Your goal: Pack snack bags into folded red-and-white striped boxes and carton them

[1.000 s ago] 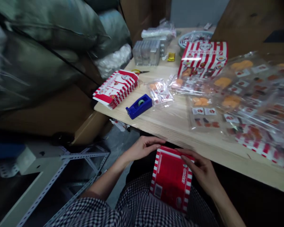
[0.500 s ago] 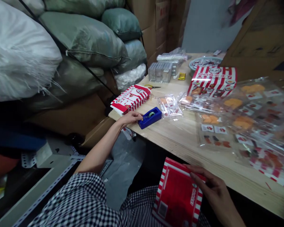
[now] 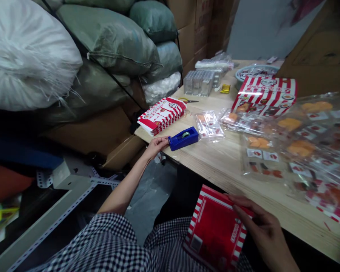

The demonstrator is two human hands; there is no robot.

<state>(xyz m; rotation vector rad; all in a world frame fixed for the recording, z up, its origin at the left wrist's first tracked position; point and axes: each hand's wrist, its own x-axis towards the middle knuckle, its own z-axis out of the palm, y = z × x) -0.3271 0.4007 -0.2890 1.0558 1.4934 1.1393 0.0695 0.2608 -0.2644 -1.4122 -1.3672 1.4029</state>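
The left hand (image 3: 157, 147) has moved off the carton and now lies open, its fingertips touching the blue tape dispenser (image 3: 183, 138) near the front edge of the bench (image 3: 223, 166). The right hand (image 3: 262, 223) grips the red carton (image 3: 215, 230) below that edge, over the lap. A carton stack (image 3: 161, 115) lies just behind the dispenser; clear bags (image 3: 260, 158) spread rightward, with bare wood between.

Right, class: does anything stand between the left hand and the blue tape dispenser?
Nothing visible does: the left hand lies right at the end of the tape dispenser, with no object between them.
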